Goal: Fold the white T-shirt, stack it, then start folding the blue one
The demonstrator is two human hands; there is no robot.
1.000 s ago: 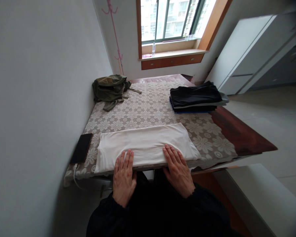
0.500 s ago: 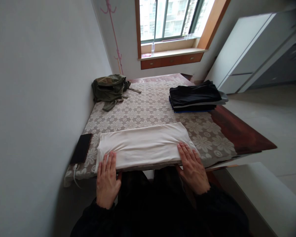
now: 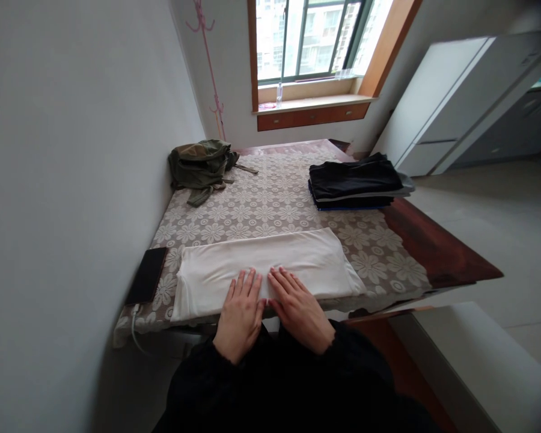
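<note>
A folded white garment [image 3: 297, 255] lies as a long strip along the near edge of the table [image 3: 433, 246], on a floral lace cloth. My left hand [image 3: 241, 313] and my right hand [image 3: 297, 307] rest flat, side by side, on the middle of the garment's near edge. Their fingers are spread and point away from me. Neither hand grips anything.
A black phone [image 3: 146, 275] with a white cable lies at the near left corner by the wall. An olive bag [image 3: 201, 165] sits at the far left. A stack of dark folded clothes [image 3: 356, 183] is at the far right. A white cabinet [image 3: 455, 102] stands to the right.
My hands were near the middle of the garment, slid out to its two ends, and have now come back together at the middle.
</note>
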